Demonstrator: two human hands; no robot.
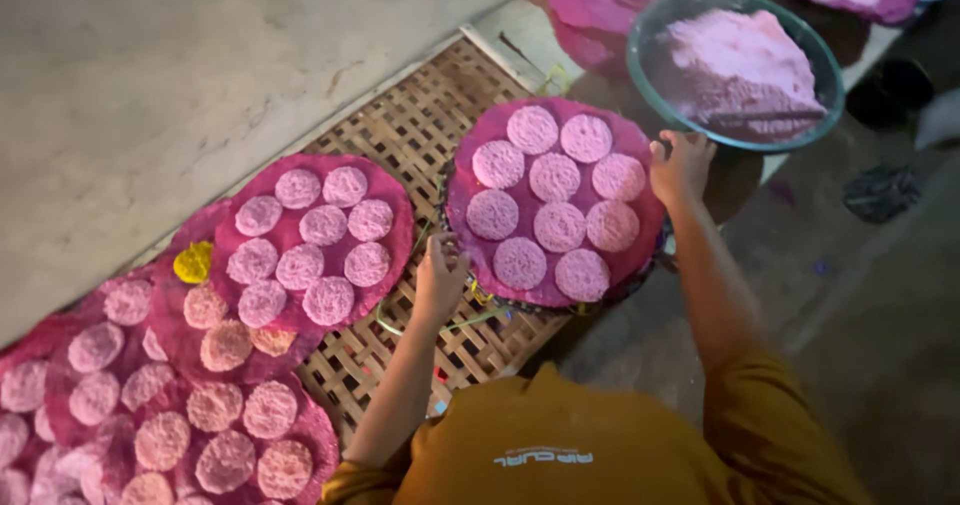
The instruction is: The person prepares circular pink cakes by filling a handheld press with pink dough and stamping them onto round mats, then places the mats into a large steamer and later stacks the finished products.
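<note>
My left hand (440, 275) grips the left rim of a round tray (640, 250) lined with magenta cloth. My right hand (680, 163) holds the same tray at its upper right rim. Several pale pink round cakes (555, 177) lie on the cloth in a tight cluster. The tray rests over the edge of a woven bamboo mat (420, 125). My orange sleeves and shirt fill the bottom of the view.
A glass bowl (645, 25) of pink crumbly mix stands just beyond my right hand. More magenta trays of pink cakes (315, 240) overlap to the left, one with a yellow lump (193, 262). A pale wall (150, 85) runs along the upper left; a dark floor lies at right.
</note>
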